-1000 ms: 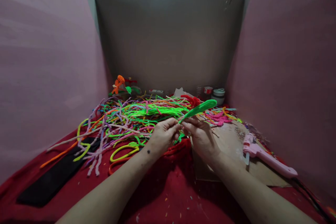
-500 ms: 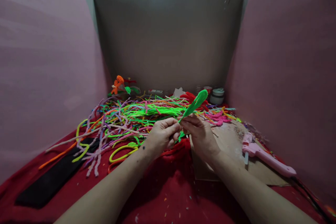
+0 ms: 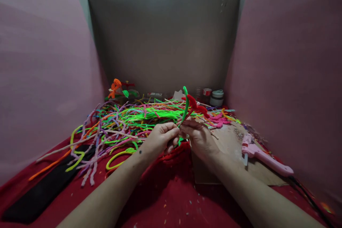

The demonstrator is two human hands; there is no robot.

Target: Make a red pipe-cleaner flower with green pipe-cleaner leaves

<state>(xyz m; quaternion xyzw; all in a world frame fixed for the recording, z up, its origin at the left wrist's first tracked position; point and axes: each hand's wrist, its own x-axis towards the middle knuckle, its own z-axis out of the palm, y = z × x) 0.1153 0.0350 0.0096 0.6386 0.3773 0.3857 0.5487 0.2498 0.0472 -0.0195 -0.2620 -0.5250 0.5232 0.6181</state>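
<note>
Both hands meet at the centre over a red cloth (image 3: 171, 199). My left hand (image 3: 159, 138) and my right hand (image 3: 199, 137) each pinch the lower end of a green pipe-cleaner leaf loop (image 3: 185, 106), which stands almost upright, seen edge-on. Right behind it lies a red pipe-cleaner piece (image 3: 196, 105). A big heap of coloured pipe cleaners (image 3: 128, 121) spreads just beyond the left hand.
A pink glue gun (image 3: 263, 158) rests on a brown cardboard sheet (image 3: 229, 146) at right. A black strip (image 3: 40, 194) lies at lower left. Small jars (image 3: 216, 97) and an orange pipe-cleaner flower (image 3: 115, 87) stand at the back. Pink and grey panels wall the space.
The green leaf loop has swung from pointing right and lying flat to nearly upright and edge-on. Both hands stayed pinched on its stem; the view shifted slightly.
</note>
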